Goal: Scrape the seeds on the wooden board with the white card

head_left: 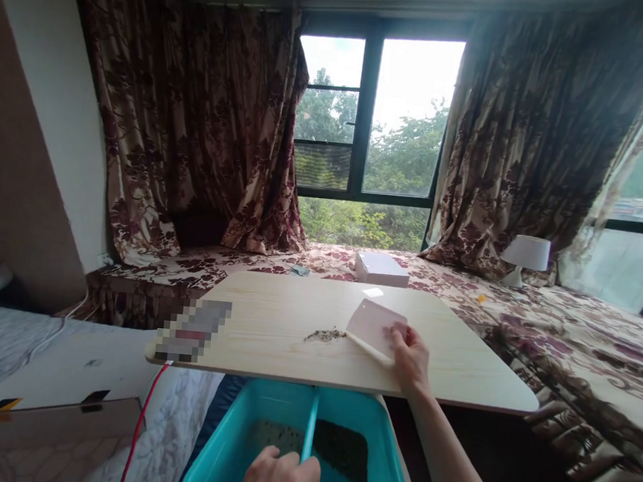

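We hold a thin, flat scraper card [370,326] in our right hand [411,358], the grip clamped on its right-hand edge with the thumb uppermost. The card is pale, almost white with a faint pink tint, smooth and plain, with rounded corners and a small hole near its upper left corner. It is tilted over the tabletop [271,300], its lower edge down near the wood-grain surface. Just beside its left edge lies a small heap of loose grains [325,336], speckled dark and pale, drawn out into a thin, uneven strip; we cannot tell what they are.

Below the near edge of the tabletop we have a glossy turquoise bin [213,453], split in two by a divider [312,420] of the same colour. Our left hand [278,481] is closed over that divider, the knuckles upward. The right compartment holds a dark, matted mass [341,450], while fine dark specks [276,433] are scattered over the floor of the left one. At the tabletop's left end we see a pixelated flat object [193,331], with a red cable [143,413] hanging just below it.
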Available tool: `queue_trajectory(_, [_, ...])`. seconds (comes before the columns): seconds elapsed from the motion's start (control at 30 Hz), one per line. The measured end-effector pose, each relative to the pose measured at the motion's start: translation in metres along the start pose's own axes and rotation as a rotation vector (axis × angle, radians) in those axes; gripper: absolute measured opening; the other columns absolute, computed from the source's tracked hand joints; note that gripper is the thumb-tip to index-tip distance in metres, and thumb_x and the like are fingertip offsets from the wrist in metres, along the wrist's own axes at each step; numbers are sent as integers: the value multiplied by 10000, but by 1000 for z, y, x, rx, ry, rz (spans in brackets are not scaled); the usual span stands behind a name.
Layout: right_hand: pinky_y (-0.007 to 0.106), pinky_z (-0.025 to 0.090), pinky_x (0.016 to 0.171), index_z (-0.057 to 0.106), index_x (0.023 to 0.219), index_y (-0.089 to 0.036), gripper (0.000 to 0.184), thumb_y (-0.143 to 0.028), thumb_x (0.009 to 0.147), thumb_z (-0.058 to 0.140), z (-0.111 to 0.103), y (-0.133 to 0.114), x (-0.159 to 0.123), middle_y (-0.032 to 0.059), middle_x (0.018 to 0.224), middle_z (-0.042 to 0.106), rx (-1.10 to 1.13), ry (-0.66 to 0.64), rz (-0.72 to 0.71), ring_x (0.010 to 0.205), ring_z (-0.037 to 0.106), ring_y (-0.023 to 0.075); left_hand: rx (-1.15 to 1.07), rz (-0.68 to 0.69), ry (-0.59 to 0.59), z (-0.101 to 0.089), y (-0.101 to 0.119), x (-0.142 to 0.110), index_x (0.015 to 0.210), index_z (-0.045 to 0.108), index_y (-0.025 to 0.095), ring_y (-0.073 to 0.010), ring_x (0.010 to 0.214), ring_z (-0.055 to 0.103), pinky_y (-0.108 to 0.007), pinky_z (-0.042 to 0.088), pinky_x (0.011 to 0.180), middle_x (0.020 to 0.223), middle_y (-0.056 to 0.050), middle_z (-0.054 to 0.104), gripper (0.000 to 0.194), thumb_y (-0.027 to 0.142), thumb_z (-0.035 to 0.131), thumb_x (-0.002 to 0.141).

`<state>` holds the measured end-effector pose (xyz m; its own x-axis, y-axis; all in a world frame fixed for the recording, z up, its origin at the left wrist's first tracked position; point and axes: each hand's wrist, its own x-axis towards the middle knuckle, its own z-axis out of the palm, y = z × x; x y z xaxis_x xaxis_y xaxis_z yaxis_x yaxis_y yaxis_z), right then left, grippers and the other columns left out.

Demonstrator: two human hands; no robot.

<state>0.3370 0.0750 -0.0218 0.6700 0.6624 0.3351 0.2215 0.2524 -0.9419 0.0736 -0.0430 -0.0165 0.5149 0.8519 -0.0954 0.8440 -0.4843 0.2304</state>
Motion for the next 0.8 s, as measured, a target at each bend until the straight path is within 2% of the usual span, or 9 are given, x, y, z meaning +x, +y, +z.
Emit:
queue_trajectory(0.2, [297, 466, 627, 650, 835, -151, 336, -426, 643, 617, 1, 0, -1, 78, 789, 706, 32, -18, 11, 707, 626, 208, -28, -20, -23, 2, 2, -2, 822, 635, 243, -203, 796, 562, -296, 394, 779, 828, -11, 651, 197, 398, 635, 701])
queue_trajectory(0.5, [300, 474, 645, 648, 858, -162, 330, -413, 647, 606, 0, 1, -2, 74, 823, 713, 47, -14, 25, 739, 636, 214, -60, -63, -29, 2, 1, -2, 797, 630, 232, -219, 814, 551, -316, 374, 778, 820, -15, 631, 185, 384, 629, 692])
queue_trajectory(0.8, [308, 462, 644, 665, 846, -149, 327, -396, 640, 604, -1, -4, -4, 74, 799, 709, 21, -11, 17, 729, 622, 216, -78, -74, -35, -2, 3, -3, 854, 642, 238, -239, 875, 554, -313, 367, 786, 851, -22, 644, 233, 376, 634, 667])
